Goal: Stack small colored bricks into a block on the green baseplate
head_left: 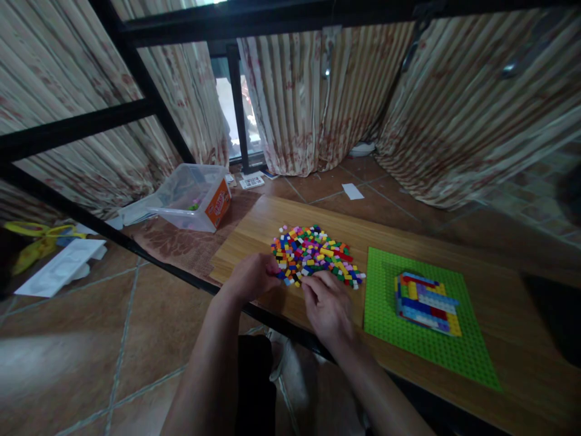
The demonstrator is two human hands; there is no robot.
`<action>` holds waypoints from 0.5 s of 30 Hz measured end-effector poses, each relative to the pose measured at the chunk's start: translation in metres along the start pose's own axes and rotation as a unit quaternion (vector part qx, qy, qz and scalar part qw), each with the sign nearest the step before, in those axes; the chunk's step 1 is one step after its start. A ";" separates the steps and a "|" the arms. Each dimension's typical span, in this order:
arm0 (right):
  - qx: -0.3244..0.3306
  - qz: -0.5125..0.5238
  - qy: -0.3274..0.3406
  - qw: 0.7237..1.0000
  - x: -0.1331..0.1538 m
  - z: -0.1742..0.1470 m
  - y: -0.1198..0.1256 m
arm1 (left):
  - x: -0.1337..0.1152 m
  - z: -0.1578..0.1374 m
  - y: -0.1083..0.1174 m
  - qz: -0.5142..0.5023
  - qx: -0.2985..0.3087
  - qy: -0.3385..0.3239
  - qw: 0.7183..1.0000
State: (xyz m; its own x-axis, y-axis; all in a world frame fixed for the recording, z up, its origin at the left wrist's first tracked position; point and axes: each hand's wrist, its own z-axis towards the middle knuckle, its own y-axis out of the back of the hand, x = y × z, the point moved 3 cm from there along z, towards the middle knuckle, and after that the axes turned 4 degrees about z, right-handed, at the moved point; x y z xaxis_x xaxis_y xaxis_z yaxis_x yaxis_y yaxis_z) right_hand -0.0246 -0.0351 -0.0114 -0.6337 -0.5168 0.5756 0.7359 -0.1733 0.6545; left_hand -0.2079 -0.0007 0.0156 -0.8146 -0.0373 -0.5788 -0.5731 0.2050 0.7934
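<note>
Loose toy building bricks (313, 251) of many colours lie in a heap on the wooden table. My left hand (253, 276) is at the heap's left edge, fingers curled closed; what they hold, if anything, is hidden. At the front edge of the heap is my right hand (330, 306), its thumb and forefinger drawn together among the bricks. Anything in that pinch is too small to name. To the right, a green baseplate (381, 290) carries a block-like brick structure (426, 303) with blue, yellow, red and white pieces. Neither hand touches the plate.
A clear plastic bin (188, 200) with an orange label and a few pieces inside stands on a brown mat left of the table (281, 212). White molded trays (63, 266) lie on the tiled floor. Dark metal bars (149, 109) and striped curtains (290, 103) are beyond.
</note>
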 end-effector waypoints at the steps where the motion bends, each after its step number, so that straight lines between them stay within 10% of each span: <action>1: 0.000 0.005 -0.001 1.000 0.000 0.000 0.000 | -0.002 0.000 0.000 0.020 -0.005 -0.002 1.000; 15: -0.003 0.040 -0.024 0.999 -0.003 0.000 0.003 | -0.026 0.007 -0.012 0.136 -0.055 -0.036 0.988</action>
State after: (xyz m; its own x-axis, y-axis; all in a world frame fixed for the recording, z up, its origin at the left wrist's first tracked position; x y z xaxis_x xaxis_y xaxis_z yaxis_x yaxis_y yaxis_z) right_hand -0.0207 -0.0341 -0.0116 -0.5837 -0.4878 0.6492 0.7858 -0.1378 0.6030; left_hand -0.1793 0.0046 0.0196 -0.9337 0.0761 -0.3499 -0.3431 0.0901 0.9350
